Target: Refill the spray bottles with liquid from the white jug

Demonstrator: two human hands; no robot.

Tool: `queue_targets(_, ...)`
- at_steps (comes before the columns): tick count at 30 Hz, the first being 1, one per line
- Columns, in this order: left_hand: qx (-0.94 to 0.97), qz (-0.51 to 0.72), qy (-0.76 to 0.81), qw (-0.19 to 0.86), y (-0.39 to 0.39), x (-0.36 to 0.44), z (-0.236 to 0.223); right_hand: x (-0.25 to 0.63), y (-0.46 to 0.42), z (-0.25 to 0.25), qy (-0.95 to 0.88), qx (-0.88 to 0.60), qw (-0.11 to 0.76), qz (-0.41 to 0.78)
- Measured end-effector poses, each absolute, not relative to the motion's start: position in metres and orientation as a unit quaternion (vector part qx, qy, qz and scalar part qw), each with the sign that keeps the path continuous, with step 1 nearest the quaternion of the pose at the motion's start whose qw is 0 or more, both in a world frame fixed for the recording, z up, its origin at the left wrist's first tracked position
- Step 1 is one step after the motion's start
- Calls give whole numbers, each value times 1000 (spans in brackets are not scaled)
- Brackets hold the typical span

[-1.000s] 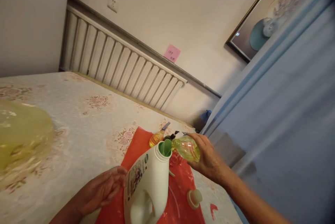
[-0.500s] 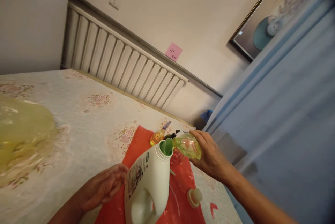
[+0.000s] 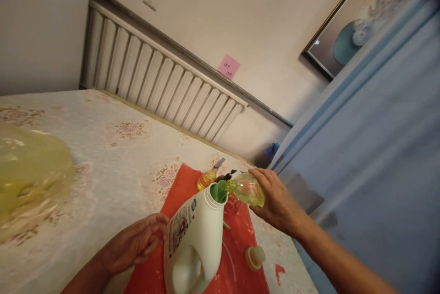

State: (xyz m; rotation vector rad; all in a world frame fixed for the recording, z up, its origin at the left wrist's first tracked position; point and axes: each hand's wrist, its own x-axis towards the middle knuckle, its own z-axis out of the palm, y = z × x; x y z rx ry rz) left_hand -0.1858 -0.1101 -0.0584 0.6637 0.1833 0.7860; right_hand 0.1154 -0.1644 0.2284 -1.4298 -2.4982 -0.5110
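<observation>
A pale, off-white plastic jug (image 3: 209,225) with a handle and a printed label stands uncapped on a red sheet (image 3: 240,253). Its mouth shows a green inner spout (image 3: 219,191). My right hand (image 3: 275,202) is wrapped around the base of a clear yellow bottle (image 3: 248,189), tipped nearly sideways so its neck meets the jug's mouth. Loosely curled and holding nothing, my left hand (image 3: 139,239) has its fingertips at the labelled side of the jug; whether they press on it I cannot tell. The light-coloured cap (image 3: 255,257) lies right of the jug.
Behind the jug are a small amber spray bottle (image 3: 206,178) and a dark nozzle (image 3: 228,176), partly hidden. A large yellow translucent object (image 3: 34,170) sits at left on the floral tablecloth (image 3: 113,166). A radiator (image 3: 161,74) runs behind the table; a blue curtain (image 3: 371,147) hangs at right.
Almost nothing differs. The yellow bottle stays tipped at the jug's mouth in my right hand, and my left hand keeps its place beside the jug.
</observation>
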Motion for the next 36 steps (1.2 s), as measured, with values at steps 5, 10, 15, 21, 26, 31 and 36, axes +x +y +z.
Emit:
queue_targets(5,312,376,74,870,-107,-185,-62,117,-164,228,-849,-486,110,-174)
queue_targets(10,309,376,87,869,-108,-185,-63,118,-163,230,-850,-488,101,-173)
queue_targets(15,306,379,95,868,-110,-186,-61,118,-163,232,-848,-489,95,-179)
queue_targets(21,303,381,101,868,-111,-185,-56,117,-164,233,-851,-484,88,-182)
queue_targets(26,301,383,103,867,-112,-186,-56,116,-163,234,-853,-481,81,-187)
queue_targets(31,312,379,101,865,-112,-186,-56,115,-162,235,-851,-484,72,-193)
queue_targets(36,308,383,99,865,-111,-185,-58,114,-164,237,-852,-481,71,-195)
